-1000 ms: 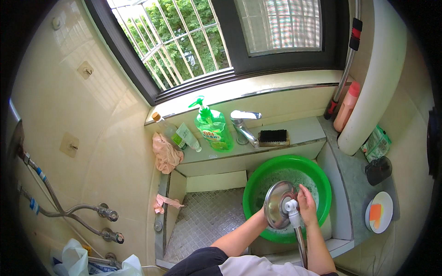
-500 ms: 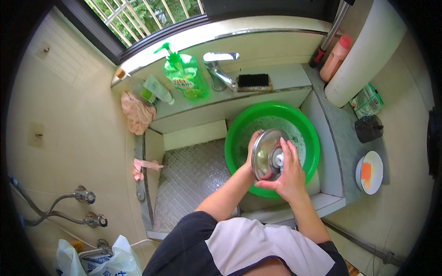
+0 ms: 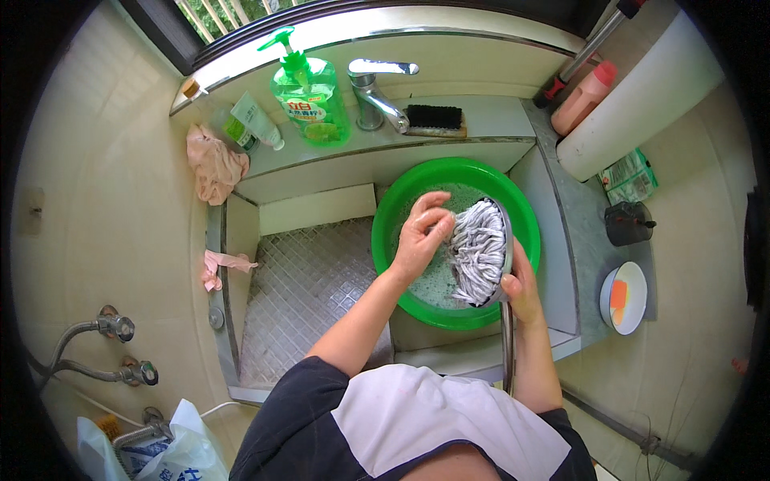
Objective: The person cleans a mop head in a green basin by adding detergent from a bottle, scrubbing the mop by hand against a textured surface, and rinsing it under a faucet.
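A round mop head [image 3: 479, 252] with grey-white yarn strands is held tilted on edge over a green basin [image 3: 387, 272] of sudsy water. Its shaggy side faces left, and a hard rim borders it on the right. My right hand [image 3: 523, 284] grips that rim from the right; the thumb shows and some fingers are hidden behind it. Close by on the left, over the basin, my left hand [image 3: 421, 240] has loosely bent fingers with gaps between them. Its fingertips come up to the strands; contact is unclear. Below the mop head a metal tube [image 3: 507, 345] runs toward my body; any joint is hidden.
The basin stands in a tiled sink [image 3: 305, 297]. Behind it are a green pump bottle [image 3: 309, 104], a faucet [image 3: 373, 100] and a black-bristled brush [image 3: 435, 119]. The right ledge bears a white bowl [image 3: 635, 309], a dark cup [image 3: 628, 223] and a pink bottle [image 3: 584, 100].
Both hands held a round, metal-rimmed piece with a white knob facing up. Now yarn strands show instead; my left hand has come off the piece, and my right hand has its rim.
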`<state>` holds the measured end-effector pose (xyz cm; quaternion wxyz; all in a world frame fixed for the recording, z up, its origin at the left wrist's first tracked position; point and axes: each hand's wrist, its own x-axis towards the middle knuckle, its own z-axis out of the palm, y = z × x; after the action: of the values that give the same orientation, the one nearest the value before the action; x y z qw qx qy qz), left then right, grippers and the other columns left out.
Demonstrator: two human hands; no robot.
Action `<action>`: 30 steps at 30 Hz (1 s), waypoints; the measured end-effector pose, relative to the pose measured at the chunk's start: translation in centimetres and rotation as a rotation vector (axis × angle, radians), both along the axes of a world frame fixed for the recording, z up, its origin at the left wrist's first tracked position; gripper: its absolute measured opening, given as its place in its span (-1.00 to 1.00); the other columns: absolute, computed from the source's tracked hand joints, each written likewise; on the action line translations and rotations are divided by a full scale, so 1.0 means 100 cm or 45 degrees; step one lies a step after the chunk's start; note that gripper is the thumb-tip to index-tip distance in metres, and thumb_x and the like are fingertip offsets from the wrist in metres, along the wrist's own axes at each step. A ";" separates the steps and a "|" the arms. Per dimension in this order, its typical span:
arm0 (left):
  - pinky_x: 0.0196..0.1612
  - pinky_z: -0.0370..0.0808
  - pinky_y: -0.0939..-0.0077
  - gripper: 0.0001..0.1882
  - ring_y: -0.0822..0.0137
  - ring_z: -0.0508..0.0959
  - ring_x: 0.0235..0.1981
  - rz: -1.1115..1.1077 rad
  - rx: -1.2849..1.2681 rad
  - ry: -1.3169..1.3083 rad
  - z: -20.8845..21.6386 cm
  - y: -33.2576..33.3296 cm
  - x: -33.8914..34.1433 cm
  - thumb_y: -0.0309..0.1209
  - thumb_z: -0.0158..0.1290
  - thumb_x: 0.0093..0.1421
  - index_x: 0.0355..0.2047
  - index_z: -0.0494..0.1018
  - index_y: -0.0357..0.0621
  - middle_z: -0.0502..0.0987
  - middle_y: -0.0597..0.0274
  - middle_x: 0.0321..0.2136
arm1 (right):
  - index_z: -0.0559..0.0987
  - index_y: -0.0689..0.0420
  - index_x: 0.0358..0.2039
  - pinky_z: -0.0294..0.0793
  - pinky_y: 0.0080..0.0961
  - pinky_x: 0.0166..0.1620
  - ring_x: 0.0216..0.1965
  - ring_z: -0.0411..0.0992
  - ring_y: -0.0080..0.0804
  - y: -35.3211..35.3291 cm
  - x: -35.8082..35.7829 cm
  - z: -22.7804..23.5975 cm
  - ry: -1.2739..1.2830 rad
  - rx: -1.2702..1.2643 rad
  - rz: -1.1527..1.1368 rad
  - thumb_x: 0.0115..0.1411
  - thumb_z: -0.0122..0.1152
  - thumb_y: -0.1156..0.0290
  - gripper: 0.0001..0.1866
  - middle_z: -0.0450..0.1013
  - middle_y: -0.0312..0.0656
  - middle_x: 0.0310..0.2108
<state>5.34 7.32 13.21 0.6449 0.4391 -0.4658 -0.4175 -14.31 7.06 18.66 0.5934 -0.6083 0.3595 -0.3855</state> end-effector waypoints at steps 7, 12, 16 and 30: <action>0.20 0.08 0.23 -0.44 0.11 0.22 0.14 -0.112 -0.313 -0.033 0.035 -0.007 -0.044 -0.24 -0.02 0.09 0.10 0.25 -0.13 0.28 0.05 0.08 | 0.16 0.31 0.16 0.02 -0.40 0.19 0.15 0.13 -0.31 -0.005 -0.006 -0.014 -0.114 0.151 0.026 -0.08 0.09 -0.26 0.00 0.20 -0.07 0.10; 0.06 0.18 0.18 -0.55 0.00 0.25 0.00 0.365 -0.318 -0.528 0.054 0.006 -0.062 -0.22 0.02 0.00 -0.11 0.35 -0.13 0.28 0.03 -0.04 | 0.14 0.30 0.17 0.02 -0.39 0.20 0.16 0.11 -0.30 -0.005 0.003 -0.008 -0.152 0.142 0.068 -0.09 0.04 -0.36 0.06 0.16 -0.08 0.13; -0.10 0.24 0.21 -0.72 0.04 0.29 -0.15 0.428 -0.192 -0.592 0.053 -0.009 -0.069 -0.29 0.00 0.01 -0.28 0.34 -0.14 0.30 0.04 -0.21 | 0.13 0.31 0.17 0.03 -0.39 0.19 0.16 0.11 -0.30 -0.004 0.000 -0.014 -0.093 0.060 0.059 -0.07 0.00 -0.38 0.07 0.16 -0.07 0.13; -0.27 0.22 0.22 -0.79 0.03 0.27 -0.39 0.307 -0.117 -0.514 0.028 -0.035 -0.056 -0.39 -0.23 0.19 -0.53 0.27 -0.23 0.31 0.03 -0.50 | 0.23 0.30 0.09 0.22 -0.46 0.06 0.00 0.27 -0.35 -0.009 0.011 -0.011 0.247 -0.197 0.020 -0.06 0.18 -0.10 -0.14 0.32 -0.08 -0.06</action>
<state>-0.21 3.85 15.97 0.6030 0.5364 -0.5481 -0.2198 -13.22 6.12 17.57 0.5103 -0.6893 0.3797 -0.3468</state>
